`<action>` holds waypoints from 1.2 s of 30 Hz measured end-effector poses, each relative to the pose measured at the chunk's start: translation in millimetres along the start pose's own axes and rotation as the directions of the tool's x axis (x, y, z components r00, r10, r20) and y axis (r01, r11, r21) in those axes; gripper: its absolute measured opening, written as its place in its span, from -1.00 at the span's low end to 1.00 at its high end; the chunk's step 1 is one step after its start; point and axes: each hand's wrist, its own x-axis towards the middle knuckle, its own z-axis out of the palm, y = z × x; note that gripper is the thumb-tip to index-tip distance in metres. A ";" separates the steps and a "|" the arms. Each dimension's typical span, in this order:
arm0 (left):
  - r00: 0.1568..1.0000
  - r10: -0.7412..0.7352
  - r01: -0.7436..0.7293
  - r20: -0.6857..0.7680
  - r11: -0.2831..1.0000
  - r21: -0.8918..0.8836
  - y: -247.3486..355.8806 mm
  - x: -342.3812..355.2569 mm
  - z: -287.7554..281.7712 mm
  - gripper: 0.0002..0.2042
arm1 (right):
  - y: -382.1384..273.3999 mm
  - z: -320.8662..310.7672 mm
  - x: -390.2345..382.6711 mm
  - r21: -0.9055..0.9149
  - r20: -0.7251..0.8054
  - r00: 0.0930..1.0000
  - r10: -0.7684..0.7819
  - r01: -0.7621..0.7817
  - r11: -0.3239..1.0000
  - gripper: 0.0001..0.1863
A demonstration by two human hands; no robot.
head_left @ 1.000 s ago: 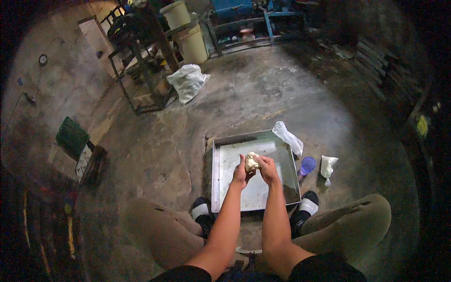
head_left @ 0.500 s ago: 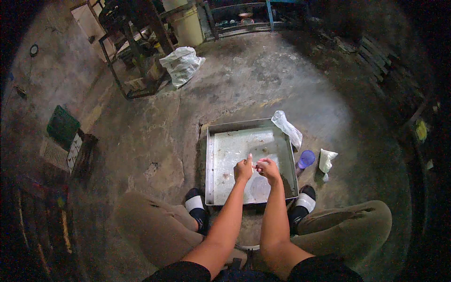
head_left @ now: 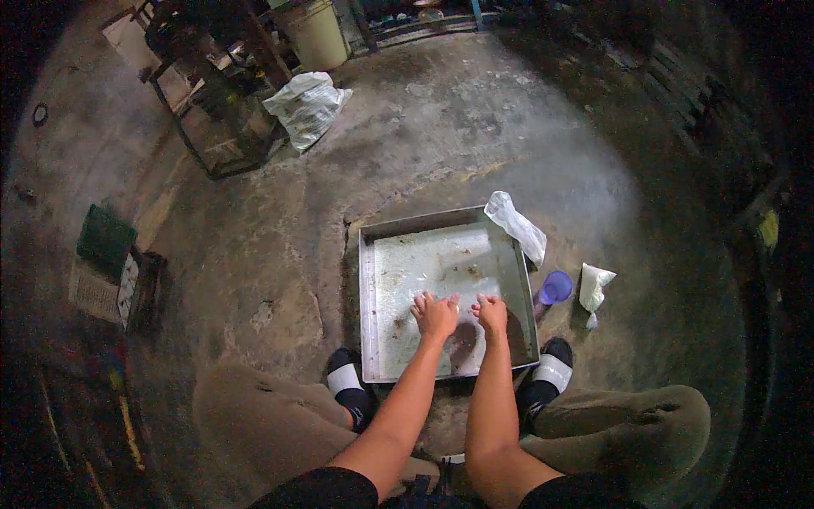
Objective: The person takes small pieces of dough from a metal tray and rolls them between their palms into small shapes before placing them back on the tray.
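A square, shallow metal tray [head_left: 366, 288] lies on the floor between my feet, its bottom wet-looking with brownish specks. Over its near half, my left hand [head_left: 437, 316] has its fingers spread, with nothing visible in it. Just to the right, my right hand [head_left: 491, 315] is closed, thumb and fingers drawn together. Anything between those fingertips is too small to make out. A crumpled clear-white plastic bag [head_left: 519, 231] hangs over the tray's far right corner.
Right of the tray stand a purple plastic cup [head_left: 556, 288] and a tied bag of white stuff [head_left: 595, 287]. A white sack [head_left: 309, 109] slumps by a dark metal frame [head_left: 191, 140] at the far left, near a pale bucket [head_left: 320, 38]. A green-backed object [head_left: 106, 242] is at left.
My hands have drawn apart. The left has spread its fingers from a thumb-up grip, while the right remains pinched. The view has shifted slightly.
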 end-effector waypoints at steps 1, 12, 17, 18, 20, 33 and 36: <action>0.998 0.027 -0.028 -0.050 1.000 -0.013 5.9 5.6 2.5 -0.50 | 12.1 -8.7 13.7 -0.043 -0.052 0.998 -0.044 0.041 0.998 -0.71; 0.927 -0.004 -0.024 -0.375 0.997 -0.070 4.1 66.6 34.2 -0.58 | 9.3 32.1 -31.3 -0.254 -0.290 0.889 -0.354 0.286 0.924 -0.82; 0.946 -0.167 0.153 -0.277 0.986 -0.070 16.2 61.2 44.9 -0.54 | -6.1 45.2 -35.2 -0.274 -0.192 0.939 -0.284 0.227 0.935 -0.87; 0.949 -0.148 0.142 -0.280 0.989 -0.043 16.7 62.9 43.8 -0.54 | -8.2 46.2 -34.9 -0.294 -0.185 0.940 -0.286 0.225 0.929 -0.88; 0.953 -0.111 0.118 -0.281 0.993 0.008 18.4 66.5 41.8 -0.53 | -10.3 39.4 -34.2 -0.253 -0.140 0.958 -0.248 0.208 0.945 -0.88; 0.957 -0.073 0.096 -0.282 0.993 0.071 16.5 94.7 39.2 -0.53 | -16.4 9.6 23.9 -0.370 0.360 0.932 -0.028 0.171 0.913 -0.86; 0.947 -0.029 0.051 -0.320 0.997 0.060 14.9 100.1 38.2 -0.55 | -27.3 6.6 24.8 -0.407 0.413 0.910 -0.035 0.219 0.887 -0.80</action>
